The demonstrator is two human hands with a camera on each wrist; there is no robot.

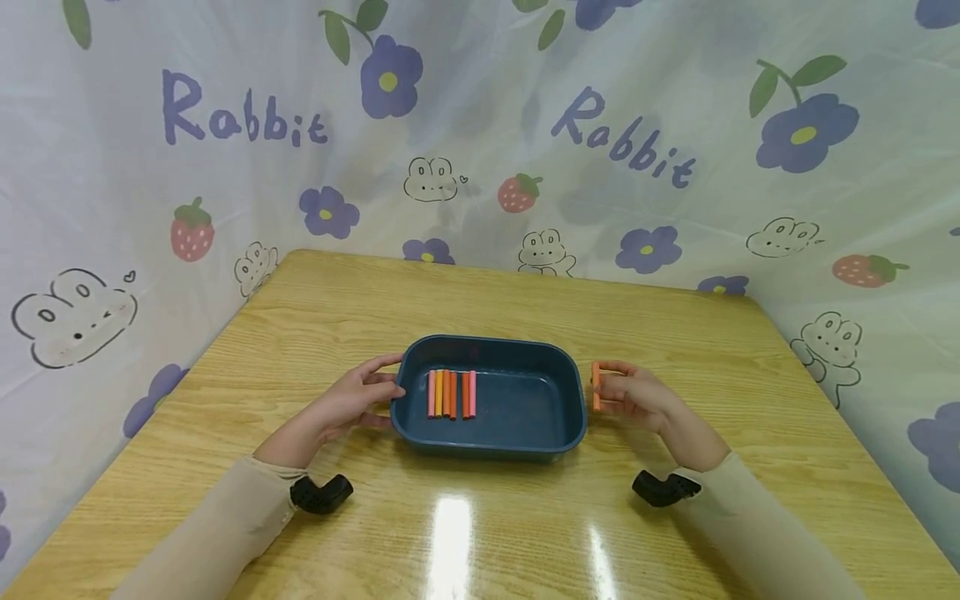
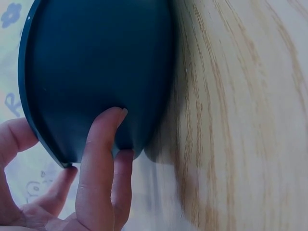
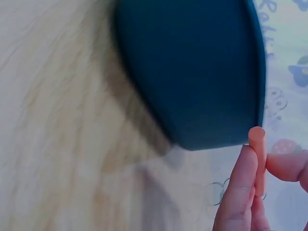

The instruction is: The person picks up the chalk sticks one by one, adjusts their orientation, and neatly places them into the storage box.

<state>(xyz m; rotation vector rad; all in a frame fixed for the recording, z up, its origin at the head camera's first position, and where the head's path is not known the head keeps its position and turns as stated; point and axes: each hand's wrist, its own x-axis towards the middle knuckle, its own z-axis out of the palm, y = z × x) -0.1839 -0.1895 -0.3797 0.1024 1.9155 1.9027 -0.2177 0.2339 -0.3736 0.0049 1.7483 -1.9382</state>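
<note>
A dark blue rectangular tub (image 1: 517, 421) with rounded corners stands on the table. On its floor, toward the left, several short pink, yellow, orange and red sticks (image 1: 452, 395) lie side by side, like crayons or chalk. My left hand (image 1: 356, 398) holds the tub's left end, thumb over the rim and fingers against the outer wall (image 2: 96, 72). Just beyond the right end, my right hand (image 1: 633, 396) pinches a light orange stick (image 3: 258, 149) between thumb and fingers. That stick is plain and round, with a flat end, and looks outside the tub.
The wooden table (image 1: 645, 525) extends around the tub on all sides. A white curtain (image 1: 480, 125) with rabbits, flowers and strawberries hangs behind and at both sides. Black curved pieces (image 1: 322, 493) sit at both sleeve cuffs.
</note>
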